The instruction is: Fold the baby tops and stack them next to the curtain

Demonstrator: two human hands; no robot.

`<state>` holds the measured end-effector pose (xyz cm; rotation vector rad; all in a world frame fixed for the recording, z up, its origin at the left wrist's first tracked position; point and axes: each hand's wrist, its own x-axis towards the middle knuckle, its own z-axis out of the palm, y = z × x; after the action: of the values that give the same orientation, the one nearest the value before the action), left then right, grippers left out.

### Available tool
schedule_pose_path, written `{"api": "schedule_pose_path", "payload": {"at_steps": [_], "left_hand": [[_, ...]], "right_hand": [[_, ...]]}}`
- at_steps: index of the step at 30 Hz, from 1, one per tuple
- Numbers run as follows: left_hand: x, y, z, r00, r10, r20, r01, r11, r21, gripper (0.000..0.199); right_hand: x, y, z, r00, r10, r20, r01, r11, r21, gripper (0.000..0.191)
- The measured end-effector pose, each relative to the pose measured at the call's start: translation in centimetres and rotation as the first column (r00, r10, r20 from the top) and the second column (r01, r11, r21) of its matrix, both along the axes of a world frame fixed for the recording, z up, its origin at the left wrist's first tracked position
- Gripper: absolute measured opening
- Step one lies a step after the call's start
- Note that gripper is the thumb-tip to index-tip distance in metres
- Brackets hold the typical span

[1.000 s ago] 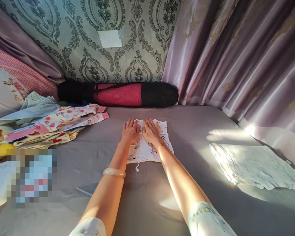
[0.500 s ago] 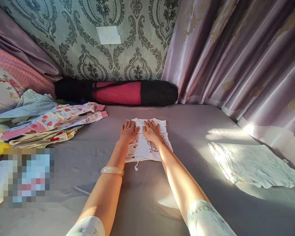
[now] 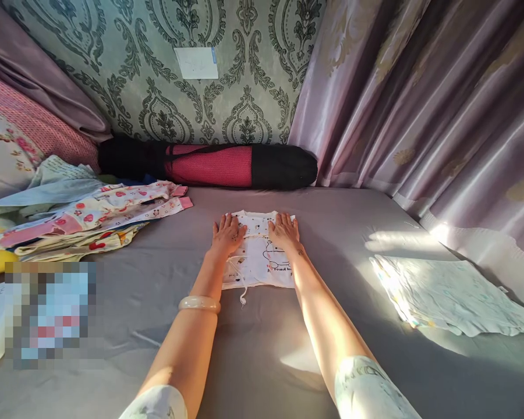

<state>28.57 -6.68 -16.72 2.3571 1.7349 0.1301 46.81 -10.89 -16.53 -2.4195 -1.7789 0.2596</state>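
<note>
A small white printed garment [image 3: 257,262] lies folded on the grey bed sheet [image 3: 262,343], with a drawing, some lettering and a white drawstring hanging past its near edge. My left hand [image 3: 227,234] rests flat on its upper left part, fingers stretched away from me. On the upper right part lies my right hand [image 3: 284,233], also flat with the fingers extended. Both hands press on the cloth without gripping it, and each covers a piece of the print. A pale bangle [image 3: 199,304] circles my left forearm.
To the left lies a loose heap of children's clothes [image 3: 109,203]. A folded pale cloth stack [image 3: 458,294] is at the right. Along the wall runs a black and pink rolled bag [image 3: 209,164]. Curtains [image 3: 375,105] hang at the right; a blurred-out object [image 3: 59,314] sits front left.
My right hand has slid to the right across the garment, uncovering more of its middle and lettering. My left hand has stayed nearly in place.
</note>
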Motion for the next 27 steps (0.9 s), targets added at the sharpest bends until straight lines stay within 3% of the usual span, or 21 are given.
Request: {"api": "schedule_pose_path", "payload": {"at_steps": [5,7,11,15,19,23,27], "left_hand": [[0.7,-0.5,1.0,0.994,-0.107,0.038,0.102,0.990,0.102,0.061],[1.3,-0.9,1.0,0.982,-0.181,0.055,0.174,0.979,0.109,0.060],[2.3,-1.6,-0.1,0.974,-0.218,0.054,0.214,0.974,0.081,0.058],[2.2,-2.0,-1.2,0.976,-0.214,0.031,0.212,0.975,0.069,0.059],[2.1,-2.0,-1.4,0.975,-0.220,0.000,0.219,0.969,0.111,0.061],[1.9,-1.8,-0.6,0.972,-0.235,-0.009,0.235,0.970,0.065,0.062],[0.3,-2.6,1.0,0.956,-0.294,0.001,0.293,0.953,0.070,0.063]], "right_hand": [[0.3,-0.5,1.3,0.999,0.004,-0.048,-0.003,1.000,0.015,0.063],[0.1,-1.1,1.5,0.998,0.067,-0.007,-0.066,0.996,0.061,0.061],[-0.8,-2.6,0.8,0.970,0.238,0.045,-0.240,0.969,0.063,0.057],[-1.5,-3.6,0.1,0.970,0.238,0.047,-0.241,0.968,0.065,0.056],[-1.4,-3.6,0.5,0.970,0.242,0.014,-0.242,0.967,0.073,0.057],[-0.7,-3.9,1.8,0.959,0.269,-0.085,-0.268,0.963,0.027,0.058],[0.2,-6.4,2.5,0.946,0.317,-0.070,-0.314,0.948,0.051,0.061]]}}
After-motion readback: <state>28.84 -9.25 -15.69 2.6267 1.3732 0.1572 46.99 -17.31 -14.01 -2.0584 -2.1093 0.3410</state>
